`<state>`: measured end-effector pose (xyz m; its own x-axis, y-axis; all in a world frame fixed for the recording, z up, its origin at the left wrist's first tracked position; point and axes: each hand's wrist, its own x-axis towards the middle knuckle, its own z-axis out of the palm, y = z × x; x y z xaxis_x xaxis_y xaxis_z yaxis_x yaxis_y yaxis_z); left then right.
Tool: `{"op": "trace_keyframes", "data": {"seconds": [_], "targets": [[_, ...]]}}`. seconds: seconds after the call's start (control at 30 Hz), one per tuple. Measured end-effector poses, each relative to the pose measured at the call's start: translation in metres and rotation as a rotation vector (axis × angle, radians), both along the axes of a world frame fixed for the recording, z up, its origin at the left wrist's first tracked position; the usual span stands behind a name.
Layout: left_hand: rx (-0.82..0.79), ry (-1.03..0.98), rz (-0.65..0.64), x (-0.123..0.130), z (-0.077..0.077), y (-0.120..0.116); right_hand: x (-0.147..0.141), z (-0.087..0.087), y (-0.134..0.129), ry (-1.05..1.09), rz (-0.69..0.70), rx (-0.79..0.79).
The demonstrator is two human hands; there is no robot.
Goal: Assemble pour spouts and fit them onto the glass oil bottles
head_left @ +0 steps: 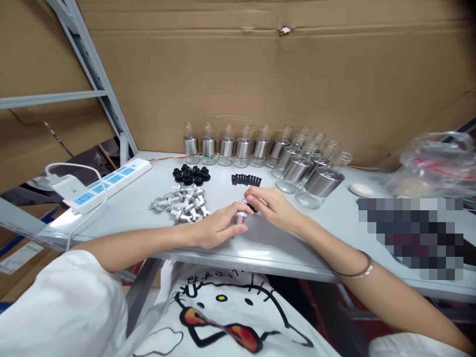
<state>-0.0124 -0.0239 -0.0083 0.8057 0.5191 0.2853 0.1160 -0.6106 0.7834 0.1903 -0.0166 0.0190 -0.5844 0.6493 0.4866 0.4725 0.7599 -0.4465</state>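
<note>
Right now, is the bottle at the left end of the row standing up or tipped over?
The bottle is standing up: its base is on the table and its neck points up.

The left hand (219, 225) partly covers a pale plastic fitting (241, 218); a small black part (253, 207) by the right hand (273, 208) is too obscured to identify. Front bottles (323, 181) partly hide others. Pixelation masks a dark object (412, 235); the right edge crops the plastic bag (427, 173).

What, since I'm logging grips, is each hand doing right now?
Left hand: closed, holding a pale spout.
Right hand: curled at a small black piece; grip cannot be told.
</note>
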Motion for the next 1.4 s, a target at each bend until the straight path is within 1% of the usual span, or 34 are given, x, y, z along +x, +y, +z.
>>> {"op": "trace_keyframes", "data": {"seconds": [0.2, 0.4, 0.6, 0.73, 0.83, 0.9, 1.03, 1.1, 1.17, 1.2, 1.23, 1.27, 1.3, 1.4], "targets": [[0.036, 0.013, 0.001, 0.0, -0.003, 0.0, -0.004, 0.001, -0.002, 0.003, -0.02, 0.01], [0.142, 0.062, 0.003, -0.001, -0.008, 0.002, -0.004, 0.001, -0.004, 0.013, -0.05, -0.089], [0.178, 0.095, -0.001, -0.001, -0.006, 0.002, -0.003, 0.002, -0.002, -0.008, -0.058, -0.172], [0.214, 0.116, 0.028, 0.0, -0.005, 0.002, -0.005, 0.001, -0.004, 0.046, -0.031, -0.292], [0.24, 0.175, 0.05, 0.0, -0.006, 0.004, -0.008, 0.001, -0.006, 0.059, -0.001, -0.396], [0.287, 0.188, 0.036, 0.0, -0.006, 0.007, -0.009, 0.001, -0.007, 0.088, 0.018, -0.453], [0.408, 0.075, -0.038, -0.001, -0.002, 0.011, -0.009, 0.004, -0.008, 0.185, 0.099, -0.511], [0.472, 0.046, -0.063, -0.003, 0.003, 0.014, -0.008, 0.005, -0.008, 0.192, 0.097, -0.5], [0.546, 0.028, -0.069, -0.007, 0.01, 0.02, -0.007, 0.006, -0.007, 0.199, 0.058, -0.475], [0.576, 0.017, -0.054, -0.011, 0.014, 0.025, -0.007, 0.006, -0.007, 0.211, 0.031, -0.46], [0.596, -0.004, -0.012, -0.015, 0.019, 0.032, -0.006, 0.007, -0.006, 0.23, 0.002, -0.444], [0.598, -0.018, 0.064, -0.02, 0.023, 0.041, -0.006, 0.007, -0.005, 0.254, -0.026, -0.43], [0.595, -0.018, 0.171, -0.025, 0.028, 0.052, -0.005, 0.007, -0.004, 0.283, -0.054, -0.416], [0.578, -0.014, 0.556, -0.048, 0.037, 0.09, -0.004, 0.006, -0.001, 0.395, -0.112, -0.392]]}}
